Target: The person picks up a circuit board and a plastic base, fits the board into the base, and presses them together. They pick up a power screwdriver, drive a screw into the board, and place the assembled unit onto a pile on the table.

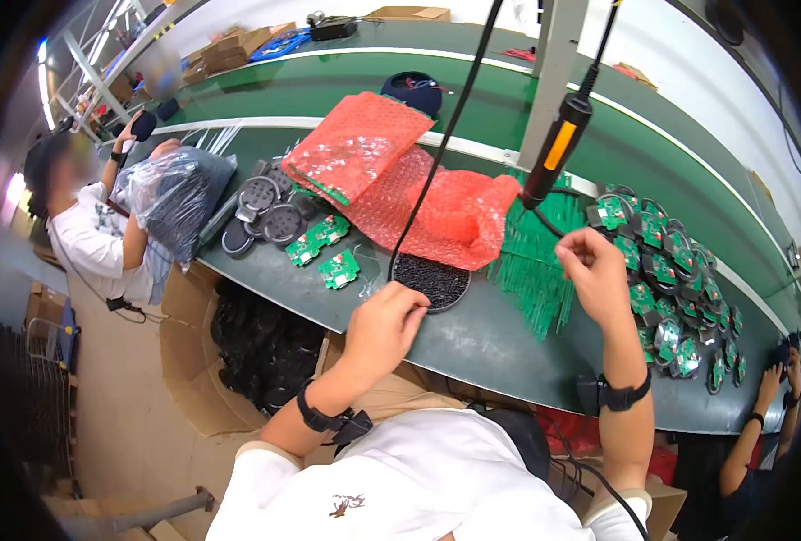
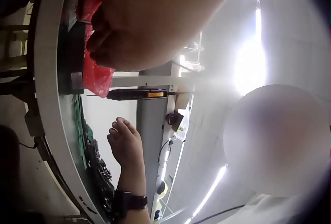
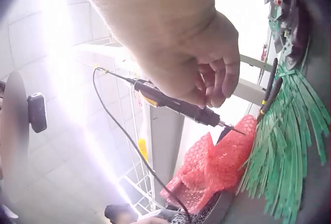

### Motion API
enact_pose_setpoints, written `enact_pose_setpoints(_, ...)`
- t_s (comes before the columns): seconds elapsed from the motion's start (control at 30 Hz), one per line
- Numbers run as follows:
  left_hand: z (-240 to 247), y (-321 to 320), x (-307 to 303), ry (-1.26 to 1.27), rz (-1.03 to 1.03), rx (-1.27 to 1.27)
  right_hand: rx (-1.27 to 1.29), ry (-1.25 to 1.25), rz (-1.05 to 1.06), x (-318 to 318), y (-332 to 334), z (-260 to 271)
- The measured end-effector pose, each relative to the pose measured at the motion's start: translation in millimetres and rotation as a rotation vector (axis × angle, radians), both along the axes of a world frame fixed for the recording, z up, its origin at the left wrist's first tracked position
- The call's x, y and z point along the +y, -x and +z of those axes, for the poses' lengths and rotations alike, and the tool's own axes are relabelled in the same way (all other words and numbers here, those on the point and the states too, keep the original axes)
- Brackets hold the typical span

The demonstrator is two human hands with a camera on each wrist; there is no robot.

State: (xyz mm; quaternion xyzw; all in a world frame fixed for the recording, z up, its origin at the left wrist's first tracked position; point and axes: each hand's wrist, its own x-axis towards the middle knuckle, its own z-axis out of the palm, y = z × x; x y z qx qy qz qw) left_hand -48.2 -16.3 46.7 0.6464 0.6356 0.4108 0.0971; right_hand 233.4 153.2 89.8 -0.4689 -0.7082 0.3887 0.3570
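Left hand at a dish of parts, right hand beside a hanging screwdriver.
From the left, black round parts (image 1: 283, 223) and loose green boards (image 1: 337, 269) lie on the bench (image 1: 499, 352); the left hand (image 1: 378, 332) is at the near left edge of a round dish (image 1: 463, 298) with small black pieces (image 1: 429, 275), its grasp impossible to tell; red bubble wrap (image 1: 459, 212) lies just beyond; green strips (image 1: 540, 270) spread rightward, the screwdriver (image 1: 558, 144) above their far end; the right hand (image 1: 599, 275), loosely curled and free, hovers between strips and piled board assemblies (image 1: 662, 268).
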Motion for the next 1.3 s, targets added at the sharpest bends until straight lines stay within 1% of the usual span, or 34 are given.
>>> enact_pose_setpoints(0.03, -3, -3, -1, 0.004, -0.022, 0.001, -0.013, 0.007, -0.017, -4, 0, -4)
enact_pose_setpoints(0.07, -5, -5, -2, 0.011, -0.002, 0.008, -0.006, 0.014, 0.003, -3, 0, -12)
enact_pose_setpoints(0.13, -6, -8, -6, 0.023, 0.0, -0.01, -0.042, -0.087, 0.0, -3, 2, -25)
enact_pose_setpoints(0.17, -2, -8, -9, 0.038, 0.006, -0.02, -0.121, -0.127, 0.01, -5, 1, -27)
enact_pose_setpoints(0.2, 2, -5, -12, 0.047, 0.02, -0.011, -0.111, -0.119, 0.023, -8, 1, -27)
enact_pose_setpoints(0.3, 17, 13, -24, 0.02, 0.181, -0.102, -0.146, -0.2, 0.072, -14, 1, -29)
enact_pose_setpoints(0.4, 27, 41, -38, -0.031, 0.4, 0.019, -0.152, -0.232, 0.135, -19, 3, -30)
enact_pose_setpoints(0.47, 21, 63, -37, -0.016, 0.496, 0.069, -0.141, -0.233, 0.16, -21, 4, -33)
enact_pose_setpoints(0.5, 15, 76, -36, 0.04, 0.499, 0.101, -0.13, -0.235, 0.164, -22, 5, -33)
enact_pose_setpoints(0.53, 6, 85, -32, 0.035, 0.52, 0.099, -0.129, -0.242, 0.184, -24, 6, -31)
enact_pose_setpoints(0.6, -8, 99, -22, 0.098, 0.527, 0.238, -0.173, -0.236, 0.176, -29, 7, -26)
enact_pose_setpoints(0.63, -9, 102, -17, 0.252, 0.54, 0.19, -0.15, -0.244, 0.193, -29, 8, -27)
enact_pose_setpoints(0.73, -13, 104, -10, 0.281, 0.564, 0.212, -0.134, -0.279, 0.208, -31, 8, -31)
enact_pose_setpoints(0.8, -20, 113, -10, 0.261, 0.558, 0.18, -0.13, -0.279, 0.206, -31, 8, -28)
enact_pose_setpoints(0.87, -24, 117, -14, 0.168, 0.52, 0.096, -0.124, -0.281, 0.195, -34, 9, -27)
enact_pose_setpoints(0.9, -14, 108, -17, 0.131, 0.499, 0.006, -0.053, -0.148, 0.199, -35, 10, -29)
enact_pose_setpoints(0.93, 0, 94, -22, 0.114, 0.469, -0.012, 0.016, -0.015, 0.206, -37, 11, -30)
enact_pose_setpoints(1.0, 21, 65, -32, 0.057, 0.254, -0.07, 0.125, 0.215, 0.279, -51, 22, -19)
enact_pose_setpoints(1.07, 43, 29, -38, 0.101, 0.09, -0.102, 0.132, 0.445, 0.412, -64, 32, -5)
enact_pose_setpoints(1.13, 43, 6, -36, -0.003, -0.05, 0.054, 0.249, 0.508, 0.496, -79, 48, 3)
enact_pose_setpoints(1.17, 43, -4, -35, -0.015, -0.083, 0.063, 0.304, 0.544, 0.583, -80, 53, 0)
enact_pose_setpoints(1.2, 43, -10, -33, -0.01, -0.121, 0.054, 0.313, 0.552, 0.598, -82, 59, 0)
enact_pose_setpoints(1.27, 43, -7, -26, 0.027, -0.165, -0.009, 0.228, 0.525, 0.599, -73, 62, -8)
enact_pose_setpoints(1.3, 42, 4, -21, 0.06, -0.128, -0.127, 0.217, 0.516, 0.605, -69, 60, -5)
